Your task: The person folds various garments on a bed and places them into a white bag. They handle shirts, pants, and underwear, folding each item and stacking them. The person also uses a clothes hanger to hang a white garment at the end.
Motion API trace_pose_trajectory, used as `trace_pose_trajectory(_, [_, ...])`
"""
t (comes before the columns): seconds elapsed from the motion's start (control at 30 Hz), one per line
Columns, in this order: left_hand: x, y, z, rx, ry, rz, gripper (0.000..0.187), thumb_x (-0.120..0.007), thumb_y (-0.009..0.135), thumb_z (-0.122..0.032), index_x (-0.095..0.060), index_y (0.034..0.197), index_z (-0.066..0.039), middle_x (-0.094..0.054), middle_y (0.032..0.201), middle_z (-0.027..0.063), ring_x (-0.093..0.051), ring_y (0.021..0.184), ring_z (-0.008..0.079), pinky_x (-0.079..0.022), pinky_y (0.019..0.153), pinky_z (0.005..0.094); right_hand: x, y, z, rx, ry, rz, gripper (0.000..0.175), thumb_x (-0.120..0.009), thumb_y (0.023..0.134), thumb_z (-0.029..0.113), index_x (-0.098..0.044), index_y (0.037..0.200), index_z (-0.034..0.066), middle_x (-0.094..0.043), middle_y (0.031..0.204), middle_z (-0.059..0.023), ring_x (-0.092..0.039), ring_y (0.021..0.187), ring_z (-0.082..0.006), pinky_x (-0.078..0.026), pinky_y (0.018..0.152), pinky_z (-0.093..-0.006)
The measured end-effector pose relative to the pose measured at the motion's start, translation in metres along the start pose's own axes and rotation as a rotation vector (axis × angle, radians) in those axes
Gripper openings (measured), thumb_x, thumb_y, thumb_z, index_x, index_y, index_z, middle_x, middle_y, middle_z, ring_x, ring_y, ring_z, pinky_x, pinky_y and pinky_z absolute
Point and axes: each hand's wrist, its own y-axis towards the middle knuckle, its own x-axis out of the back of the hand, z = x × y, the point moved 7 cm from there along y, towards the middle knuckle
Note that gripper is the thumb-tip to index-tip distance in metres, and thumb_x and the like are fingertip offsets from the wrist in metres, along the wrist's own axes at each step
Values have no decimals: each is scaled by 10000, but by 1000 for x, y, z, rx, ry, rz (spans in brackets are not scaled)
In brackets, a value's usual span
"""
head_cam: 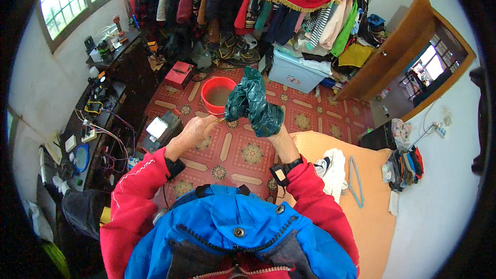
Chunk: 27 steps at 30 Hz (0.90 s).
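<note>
My left hand [197, 128] pinches a thin, yellowish strip or stick [221, 119] just left of a dark green plastic bag [254, 95]. The bag covers my right hand [267, 122] down to the wrist, so its fingers and anything they hold are hidden. Behind the bag, on the floor, a red bucket [217, 95] holds murky liquid.
Left of the bucket lie a red case [179, 74] and a dark box [166, 130] with a white top piece. Cluttered dark shelves [112, 97] line the left wall. A bed with an orange cover [372, 178] bears white cloth and a hanger [354, 182]. A blue storage bin [296, 71] stands beyond.
</note>
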Motion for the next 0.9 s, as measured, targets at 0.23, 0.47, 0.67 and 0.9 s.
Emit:
trace_pose_trajectory(0.23, [14,25,-58,-106,-274,-112,405,-570,901,-349,-604,911,55,-589,700,221,-590,644,364,-451,598,413,-13,16,26,313,-530,-173,450,-599,848,200,-453,1266,116,-575,1220,-150,-631,973,-330,-514,756,-398])
trace_pose_trajectory(0.47, [-13,63,-15,313,-112,-97,683,-616,840,-521,-545,616,120,-544,543,220,-597,554,276,-451,552,423,-73,30,50,779,-1434,-382,233,-512,827,123,-465,1046,60,-552,830,-134,-612,687,-313,-509,539,-389])
trace_pose_trajectory(0.67, [-11,51,20,177,-378,-237,474,-600,885,-341,-569,696,92,-533,556,153,-538,536,207,-412,523,407,-55,-3,75,625,-872,13,747,-712,700,186,-360,1341,32,-540,1092,-185,-557,1041,-333,-457,866,-415])
trace_pose_trajectory(0.9, [-5,53,2,-75,-325,-276,324,-593,870,-234,-591,754,68,-556,612,199,-582,573,264,-423,546,386,-51,-3,39,-46,229,306,833,-812,727,213,-331,1388,53,-559,1192,-72,-558,1057,-173,-473,908,-343])
